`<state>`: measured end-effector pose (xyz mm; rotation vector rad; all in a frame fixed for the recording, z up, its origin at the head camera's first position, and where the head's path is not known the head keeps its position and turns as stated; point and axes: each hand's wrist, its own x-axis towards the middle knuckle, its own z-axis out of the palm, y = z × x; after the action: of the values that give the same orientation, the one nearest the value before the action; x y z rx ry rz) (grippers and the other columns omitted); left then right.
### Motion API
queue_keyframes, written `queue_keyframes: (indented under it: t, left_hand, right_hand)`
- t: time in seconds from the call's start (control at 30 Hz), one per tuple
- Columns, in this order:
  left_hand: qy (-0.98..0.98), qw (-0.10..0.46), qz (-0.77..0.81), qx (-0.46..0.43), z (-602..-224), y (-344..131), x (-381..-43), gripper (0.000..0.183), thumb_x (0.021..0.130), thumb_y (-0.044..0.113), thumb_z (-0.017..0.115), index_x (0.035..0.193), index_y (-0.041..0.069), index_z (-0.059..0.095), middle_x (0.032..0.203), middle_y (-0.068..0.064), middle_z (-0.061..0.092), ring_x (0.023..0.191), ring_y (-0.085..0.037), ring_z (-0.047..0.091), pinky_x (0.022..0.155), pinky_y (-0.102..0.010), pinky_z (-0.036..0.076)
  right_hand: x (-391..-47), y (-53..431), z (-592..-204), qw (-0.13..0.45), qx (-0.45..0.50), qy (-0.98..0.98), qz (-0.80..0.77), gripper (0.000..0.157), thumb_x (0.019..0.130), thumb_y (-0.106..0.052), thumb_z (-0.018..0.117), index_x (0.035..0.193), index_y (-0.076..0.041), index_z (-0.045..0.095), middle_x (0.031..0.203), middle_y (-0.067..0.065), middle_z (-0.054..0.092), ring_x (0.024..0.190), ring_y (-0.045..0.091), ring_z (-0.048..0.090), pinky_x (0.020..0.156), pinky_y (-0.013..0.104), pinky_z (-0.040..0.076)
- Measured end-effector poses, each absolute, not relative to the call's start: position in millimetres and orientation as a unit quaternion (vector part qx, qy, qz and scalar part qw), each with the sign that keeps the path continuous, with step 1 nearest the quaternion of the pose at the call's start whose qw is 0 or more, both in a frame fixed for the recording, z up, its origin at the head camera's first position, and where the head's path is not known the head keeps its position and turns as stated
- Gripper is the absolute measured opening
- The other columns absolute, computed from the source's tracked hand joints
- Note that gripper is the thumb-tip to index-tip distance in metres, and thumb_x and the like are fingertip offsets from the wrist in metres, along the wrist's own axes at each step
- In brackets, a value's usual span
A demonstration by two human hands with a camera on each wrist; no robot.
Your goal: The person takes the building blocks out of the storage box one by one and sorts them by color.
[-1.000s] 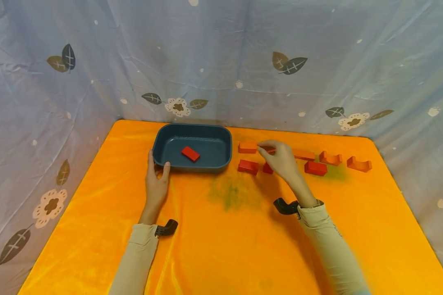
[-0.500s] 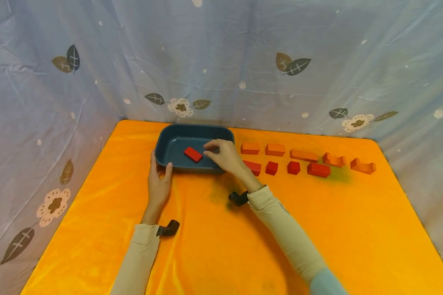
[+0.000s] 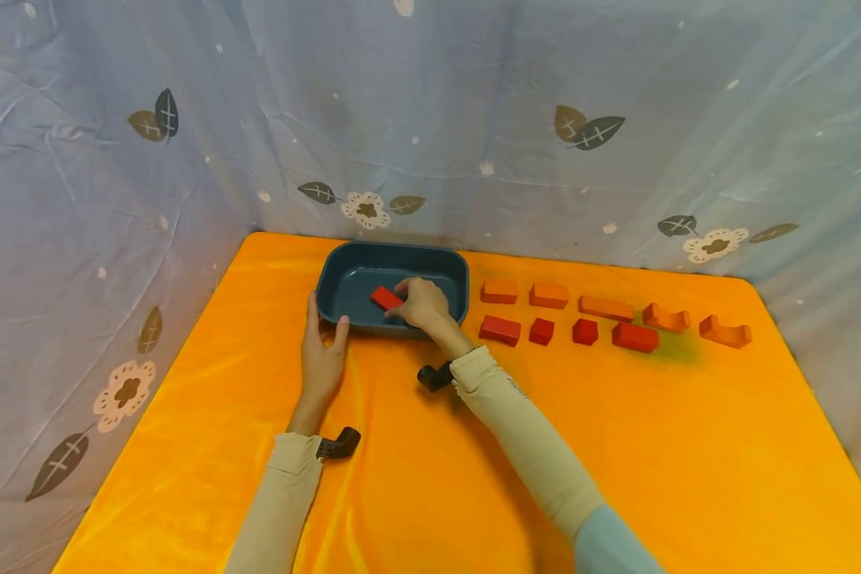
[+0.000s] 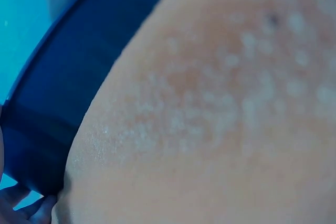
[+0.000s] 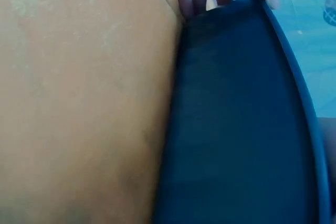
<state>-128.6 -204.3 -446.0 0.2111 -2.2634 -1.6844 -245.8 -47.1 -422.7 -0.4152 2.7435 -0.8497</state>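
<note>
My left hand (image 3: 323,363) grips the front left corner of a dark blue tray (image 3: 362,245), thumb on the rim and fingers along its left side. Inside the tray lies a red rectangular block (image 3: 386,298). My right hand (image 3: 426,307) reaches over the tray's front rim and pinches that block between thumb and fingers. Close up, the left wrist view shows the tray's wall (image 4: 79,77) beside bare skin. In the right wrist view the tray's side (image 5: 236,103) fills the middle, with fingers at its far edge.
To the tray's right are two rows of blocks: orange ones behind, including a long block (image 3: 606,308) and two notched arches (image 3: 666,318), and red ones in front, including a cube (image 3: 584,332). A yellow cloth (image 3: 416,462) covers the table; patterned curtains (image 3: 430,119) enclose it.
My right hand has moved left from the rows of blocks into the tray and taken hold of the red block. My left hand has stayed at the tray's corner.
</note>
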Motion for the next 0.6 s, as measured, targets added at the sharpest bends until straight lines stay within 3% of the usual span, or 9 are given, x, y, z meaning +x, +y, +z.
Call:
queue_keyframes:
  t: [0.17, 0.4, 0.6]
  left_hand:
    - [-0.789, 0.162, -0.589, 0.070, -445.9, -201.3, -129.2, 0.070, 0.102, 0.015, 0.053, 0.157, 0.005, 0.010, 0.161, -0.016, 0.016, 0.143, -0.035, 0.028, 0.112, -0.051, 0.032]
    - [-0.788, 0.161, -0.591, 0.070, -445.7, -199.8, -129.3, 0.070, 0.102, 0.014, 0.053, 0.158, 0.006, 0.010, 0.161, -0.016, 0.016, 0.143, -0.034, 0.028, 0.113, -0.050, 0.032]
    - [-0.795, 0.162, -0.581, 0.072, -445.6, -202.9, -127.8, 0.071, 0.102, 0.016, 0.052, 0.158, 0.007, 0.009, 0.162, -0.014, 0.014, 0.145, -0.032, 0.023, 0.113, -0.050, 0.031]
  right_hand:
    - [-249.2, -54.1, -424.2, 0.104, -0.143, 0.953, -0.245, 0.054, 0.075, -0.034, 0.086, 0.123, -0.015, 0.069, 0.116, 0.001, 0.070, 0.098, 0.021, 0.064, 0.081, 0.038, 0.053]
    - [-252.6, -53.0, -427.7, 0.072, -0.158, 0.955, -0.240, 0.037, 0.084, -0.015, 0.076, 0.120, -0.012, 0.070, 0.111, 0.005, 0.071, 0.095, 0.025, 0.066, 0.078, 0.039, 0.054]
    - [-252.9, -41.7, -425.5, 0.058, -0.173, 0.936, -0.301, 0.037, 0.085, -0.016, 0.078, 0.120, -0.010, 0.070, 0.111, 0.008, 0.071, 0.091, 0.025, 0.066, 0.079, 0.036, 0.055]
